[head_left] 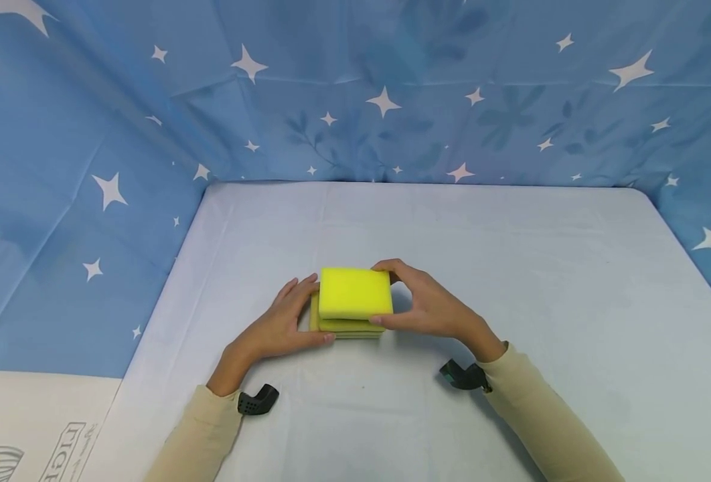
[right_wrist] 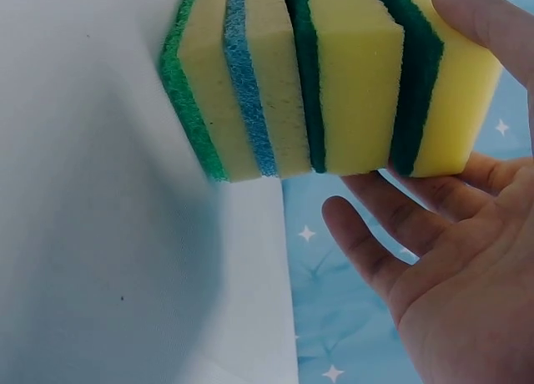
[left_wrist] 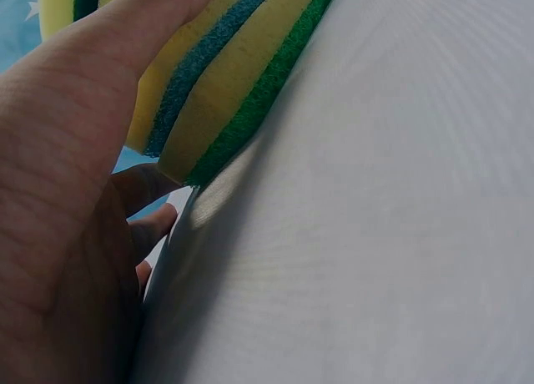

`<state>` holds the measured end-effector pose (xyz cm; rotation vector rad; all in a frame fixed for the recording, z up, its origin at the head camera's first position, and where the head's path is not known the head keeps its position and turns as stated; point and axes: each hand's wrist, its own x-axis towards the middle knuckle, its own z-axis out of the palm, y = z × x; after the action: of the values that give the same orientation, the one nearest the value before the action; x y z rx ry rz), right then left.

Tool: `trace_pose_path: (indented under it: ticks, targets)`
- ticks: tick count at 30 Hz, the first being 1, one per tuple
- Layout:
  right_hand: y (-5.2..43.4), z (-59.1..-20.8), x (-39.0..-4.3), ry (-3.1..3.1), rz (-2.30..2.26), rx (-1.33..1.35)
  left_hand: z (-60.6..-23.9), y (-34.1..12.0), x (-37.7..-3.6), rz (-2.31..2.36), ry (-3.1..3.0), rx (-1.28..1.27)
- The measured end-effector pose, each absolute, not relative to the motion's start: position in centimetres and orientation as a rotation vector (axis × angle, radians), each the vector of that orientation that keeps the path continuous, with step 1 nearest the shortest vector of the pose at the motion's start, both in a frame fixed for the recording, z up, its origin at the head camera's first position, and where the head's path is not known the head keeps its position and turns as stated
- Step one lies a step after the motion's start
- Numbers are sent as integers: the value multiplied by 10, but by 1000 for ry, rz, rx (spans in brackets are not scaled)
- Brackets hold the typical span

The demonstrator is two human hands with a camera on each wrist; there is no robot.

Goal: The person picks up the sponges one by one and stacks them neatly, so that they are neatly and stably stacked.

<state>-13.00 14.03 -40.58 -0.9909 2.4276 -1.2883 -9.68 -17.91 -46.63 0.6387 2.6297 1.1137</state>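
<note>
- Nearest the head camera are two cream sleeves, each with a small black wrist-camera mount (head_left: 258,400) strapped at the cuff, the other mount (head_left: 464,376) sitting under the right wrist.
- The left hand (head_left: 280,326) lies with fingers straight and relaxed against the left side of a stack of yellow rectangular foam sponges with green and blue scouring layers (head_left: 349,302); its thumb runs along the near bottom edge of the stack.
- In the left wrist view that hand (left_wrist: 62,192) fills the left of the frame, its thumb laid flat along the stack (left_wrist: 225,75), which rests on the pale grey cloth-covered bench (left_wrist: 375,234).
- The right hand (head_left: 429,308) curls round the right side of the stack: fingers over the far top corner, thumb at the near edge of the top yellow sponge (head_left: 353,292).
- The right wrist view shows the stack (right_wrist: 325,75) edge-on, four sponges deep, with scouring layers green, blue, green, green from the bench (right_wrist: 92,234) upward; the hand (right_wrist: 450,250) cups it, fingers loosely spread beneath and a fingertip on the top sponge.
- The stack sits between the two hands, touching both.
- Beyond the hands hangs a blue fabric backdrop with white stars (head_left: 391,87).
</note>
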Motion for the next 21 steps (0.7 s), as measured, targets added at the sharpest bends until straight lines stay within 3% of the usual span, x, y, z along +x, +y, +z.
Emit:
trace_pose_path:
  ticks: [21]
  targets:
    - [140, -410, -127, 2418, -1237, -1011, -464, -178, -94, 1124, 2620, 616]
